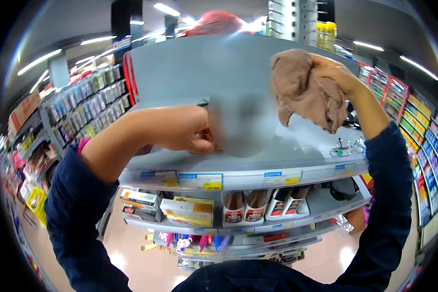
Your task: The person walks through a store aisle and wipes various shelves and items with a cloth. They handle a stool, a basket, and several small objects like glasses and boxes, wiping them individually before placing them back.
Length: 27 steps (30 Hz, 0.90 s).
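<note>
My right hand is raised at the back panel of a grey store shelf, gripping a crumpled brown cloth that hangs in folds. Over the top shelf board, my left hand has its fingers curled. Beside those fingers, a smeared grey patch covers the middle of the view, so what the left hand holds, if anything, is hidden. Small clear items lie on the board near its right end, below the cloth.
Price labels line the top board's front edge. The tier beneath carries small boxes, brown bottles, white-and-black bottles and a dark round item. Stocked racks stand left, and colourful shelves right.
</note>
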Each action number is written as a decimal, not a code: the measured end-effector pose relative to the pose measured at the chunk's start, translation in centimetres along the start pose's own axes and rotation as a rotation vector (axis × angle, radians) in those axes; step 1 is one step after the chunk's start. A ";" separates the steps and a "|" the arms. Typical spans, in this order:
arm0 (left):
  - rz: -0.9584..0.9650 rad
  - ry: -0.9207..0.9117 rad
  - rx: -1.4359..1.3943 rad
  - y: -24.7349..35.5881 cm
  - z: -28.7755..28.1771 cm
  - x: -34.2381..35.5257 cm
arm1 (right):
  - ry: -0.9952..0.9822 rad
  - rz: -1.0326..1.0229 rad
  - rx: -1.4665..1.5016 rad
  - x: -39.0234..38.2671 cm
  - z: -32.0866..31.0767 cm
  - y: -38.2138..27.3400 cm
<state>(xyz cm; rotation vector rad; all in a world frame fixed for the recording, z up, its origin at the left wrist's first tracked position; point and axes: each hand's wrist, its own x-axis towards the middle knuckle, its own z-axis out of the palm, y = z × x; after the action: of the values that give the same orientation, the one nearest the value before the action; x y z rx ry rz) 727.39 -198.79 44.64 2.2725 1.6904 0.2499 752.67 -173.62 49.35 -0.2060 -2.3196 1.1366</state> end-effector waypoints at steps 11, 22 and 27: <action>-0.144 0.214 0.167 -0.8 -1.9 -6.4 | 0.163 -0.226 -0.068 3.1 -1.6 -3.0; -0.499 0.086 0.181 -7.9 -2.5 -16.2 | -0.087 -0.349 -0.029 11.1 15.2 -9.9; -0.322 0.100 0.237 -9.9 -2.2 -17.0 | -0.020 -0.257 0.025 11.2 22.8 -11.0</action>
<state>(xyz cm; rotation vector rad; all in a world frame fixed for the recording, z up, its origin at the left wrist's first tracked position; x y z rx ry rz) 712.83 -212.14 43.98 2.1266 2.2079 0.0968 732.19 -192.13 51.01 0.1117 -2.2687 1.0413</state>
